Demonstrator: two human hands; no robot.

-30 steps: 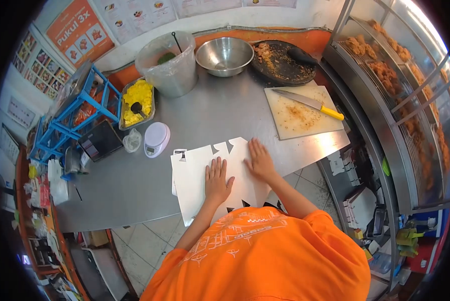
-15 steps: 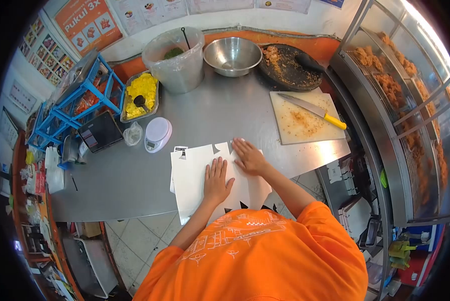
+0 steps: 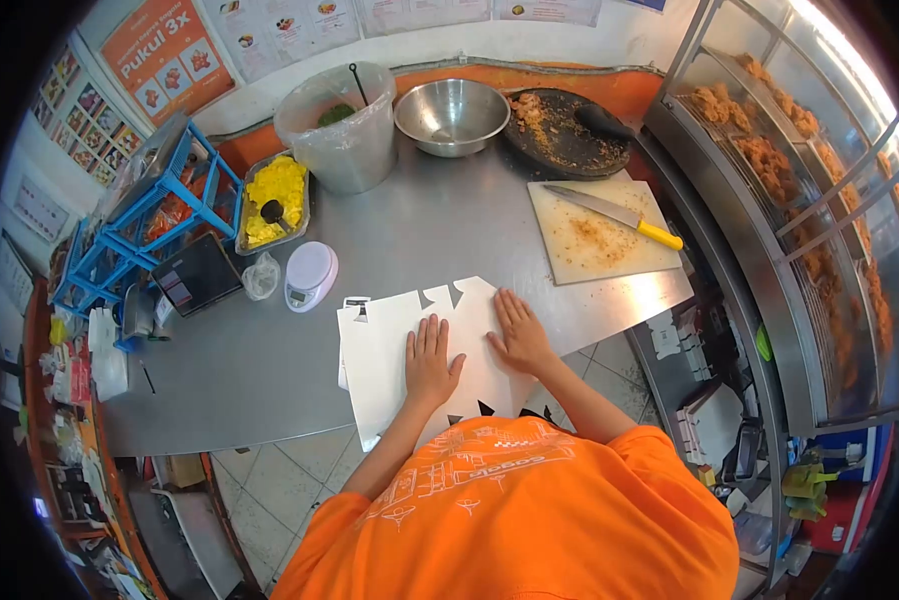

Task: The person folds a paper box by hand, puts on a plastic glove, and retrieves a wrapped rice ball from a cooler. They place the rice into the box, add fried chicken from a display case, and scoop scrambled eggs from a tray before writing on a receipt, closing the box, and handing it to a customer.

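A white die-cut cardboard sheet [image 3: 379, 345], with notches along its far edge and dark cut-outs near my body, lies over the front edge of the steel table. My left hand [image 3: 431, 362] rests flat on its middle, fingers stretched out and pointing away from me. At the sheet's right side, my right hand [image 3: 519, 332] lies with its fingers extended, touching the cardboard. Neither hand grips anything. Part of another printed white piece shows under the sheet's left edge. My orange shirt hides the near end.
A kitchen scale [image 3: 311, 275] stands left of the sheet. A cutting board [image 3: 569, 235] with a yellow-handled knife [image 3: 609, 212] lies to the right. Farther back are a steel bowl [image 3: 452, 117], a lined bucket [image 3: 344, 150] and a stone mortar [image 3: 569, 150]. A fried-chicken cabinet [image 3: 749, 240] borders the right.
My right hand has slid right and slightly toward me along the cardboard, uncovering more of its notched far edge. My left hand stays nearly in place. The view has shifted slightly.
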